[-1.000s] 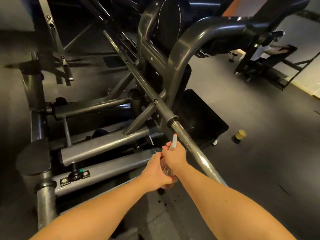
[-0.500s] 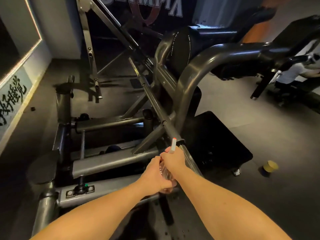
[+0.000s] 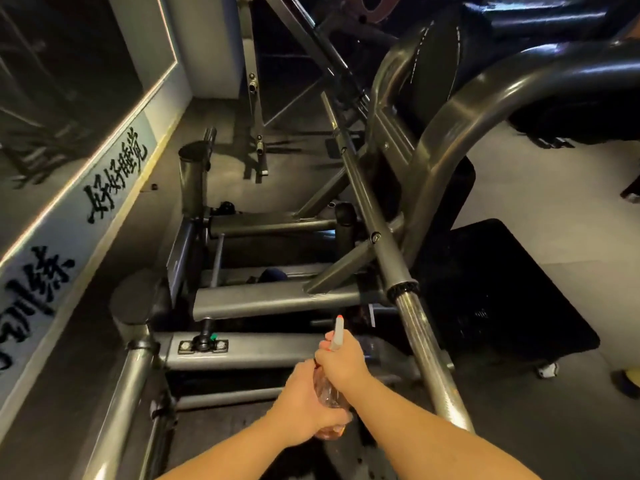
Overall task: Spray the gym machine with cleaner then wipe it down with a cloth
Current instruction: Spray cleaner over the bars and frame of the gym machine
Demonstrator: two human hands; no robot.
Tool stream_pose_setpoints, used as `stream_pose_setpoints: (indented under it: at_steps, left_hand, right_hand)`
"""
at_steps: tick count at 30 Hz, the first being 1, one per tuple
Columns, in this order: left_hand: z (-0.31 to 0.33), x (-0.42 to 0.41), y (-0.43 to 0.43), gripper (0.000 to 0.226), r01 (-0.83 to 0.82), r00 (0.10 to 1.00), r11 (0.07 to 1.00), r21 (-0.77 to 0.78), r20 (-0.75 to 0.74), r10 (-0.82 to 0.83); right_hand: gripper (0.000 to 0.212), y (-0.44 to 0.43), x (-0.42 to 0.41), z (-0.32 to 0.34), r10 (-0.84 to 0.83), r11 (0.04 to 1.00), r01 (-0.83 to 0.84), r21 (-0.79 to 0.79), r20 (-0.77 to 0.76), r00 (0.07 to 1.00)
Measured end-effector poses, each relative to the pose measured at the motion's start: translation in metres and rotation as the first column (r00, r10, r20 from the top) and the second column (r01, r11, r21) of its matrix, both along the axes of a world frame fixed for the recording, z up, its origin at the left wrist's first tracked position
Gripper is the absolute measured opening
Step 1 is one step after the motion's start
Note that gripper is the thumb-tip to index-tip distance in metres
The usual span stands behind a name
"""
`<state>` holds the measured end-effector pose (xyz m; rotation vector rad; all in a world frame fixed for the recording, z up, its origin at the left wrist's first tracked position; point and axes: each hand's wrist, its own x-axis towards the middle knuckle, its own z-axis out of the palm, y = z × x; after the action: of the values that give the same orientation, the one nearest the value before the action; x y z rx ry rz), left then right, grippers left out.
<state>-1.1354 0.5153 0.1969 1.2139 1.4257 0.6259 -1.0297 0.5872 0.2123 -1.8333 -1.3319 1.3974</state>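
**Both hands on spray bottle, aimed at machine frame**

Head view: the spray bottle [image 3: 326, 393] is low centre, held upright in the air in front of the gym machine [image 3: 277, 299], just left of its chrome bar [image 3: 426, 358]. Left hand [image 3: 304, 407] wraps the clear lower body of the bottle, fingers [image 3: 338, 418] curled under and round it. Right hand [image 3: 343, 362] grips the neck and trigger part, fingers closed on it. The white nozzle [image 3: 337, 332] with its red tip sticks up above the right hand, pointing toward the grey cross tubes of the frame. Whether the trigger is pressed, cannot tell. The bar runs diagonally from lower right up to the top centre. A black padded backrest [image 3: 436, 57] sits at upper right, a black floor mat [image 3: 502, 306] to the right of the bar. Left side: wall [image 3: 114, 174] with black lettering and a mirror [image 3: 69, 64] above it
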Motion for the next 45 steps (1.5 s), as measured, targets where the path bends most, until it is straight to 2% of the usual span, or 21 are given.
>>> stream_pose_setpoints:
  at_steps: [3,6,9,11,13,14,17,20,23,27,31,34,38,40,45]
  left_hand:
    - [-0.029,-0.012,-0.008,0.072,-0.121,0.990,0.992,-0.041,-0.079,0.118]
    - [-0.053,-0.023,-0.011,0.076,-0.201,0.979,0.975,-0.093,-0.063,0.196]
    - [-0.073,-0.043,-0.006,0.077,-0.195,0.981,0.974,-0.112,-0.027,0.193]
    - [-0.087,-0.058,0.002,0.081,-0.173,0.983,0.978,-0.119,-0.075,0.165]
    - [-0.100,-0.070,0.009,0.077,-0.208,0.978,0.966,-0.151,-0.039,0.204]
    - [-0.104,-0.075,0.011,0.078,-0.193,0.980,0.972,-0.133,-0.077,0.184]
    - [-0.127,-0.094,0.009,0.107,-0.258,0.949,0.961,-0.104,-0.213,0.232]
    - [-0.154,-0.106,0.007,0.111,-0.260,0.942,0.960,-0.105,-0.245,0.228]
    - [-0.178,-0.113,0.001,0.103,-0.255,0.936,0.962,-0.094,-0.275,0.221]
    - [-0.212,-0.113,-0.023,0.089,-0.343,0.906,0.925,-0.165,-0.317,0.279]
    - [-0.231,-0.117,-0.039,0.090,-0.380,0.883,0.912,-0.152,-0.354,0.309]
    - [-0.241,-0.125,-0.043,0.090,-0.430,0.866,0.889,-0.155,-0.350,0.358]
    - [-0.253,-0.140,-0.046,0.089,-0.457,0.845,0.881,-0.125,-0.371,0.386]
    - [-0.259,-0.144,-0.045,0.090,-0.468,0.838,0.877,-0.109,-0.371,0.401]
    - [-0.273,-0.139,-0.040,0.094,-0.434,0.844,0.892,-0.129,-0.404,0.353]
  right_hand:
    - [0.023,-0.002,-0.019,-0.016,0.098,0.995,-0.097,-0.024,0.075,0.992]
    - [0.020,0.000,-0.040,-0.033,0.112,0.994,-0.110,-0.025,0.155,0.981]
    - [0.020,0.008,-0.062,-0.053,0.143,0.990,-0.141,-0.026,0.187,0.972]
    - [0.021,0.018,-0.078,-0.067,0.205,0.979,-0.204,-0.027,0.223,0.953]
    - [0.023,0.027,-0.094,-0.080,0.247,0.968,-0.249,-0.025,0.253,0.935]
    - [0.024,0.030,-0.102,-0.088,0.268,0.963,-0.268,-0.036,0.257,0.929]
    - [0.020,0.035,-0.128,-0.117,0.321,0.947,-0.314,-0.076,0.315,0.893]
    - [0.024,0.033,-0.147,-0.144,0.378,0.918,-0.395,-0.033,0.371,0.848]
    - [0.022,0.020,-0.154,-0.164,0.339,0.938,-0.345,-0.033,0.294,0.894]
    - [0.039,0.005,-0.158,-0.197,0.357,0.933,-0.341,-0.113,0.180,0.917]
    - [0.052,-0.007,-0.170,-0.222,0.451,0.893,-0.434,-0.123,0.224,0.864]
    - [0.050,-0.010,-0.185,-0.225,0.511,0.857,-0.512,-0.062,0.234,0.827]
    - [0.057,-0.007,-0.198,-0.232,0.622,0.762,-0.648,0.014,0.262,0.738]
    - [0.050,-0.006,-0.203,-0.239,0.615,0.764,-0.645,0.022,0.278,0.738]
    - [0.021,-0.008,-0.199,-0.252,0.512,0.847,-0.531,0.019,0.237,0.826]
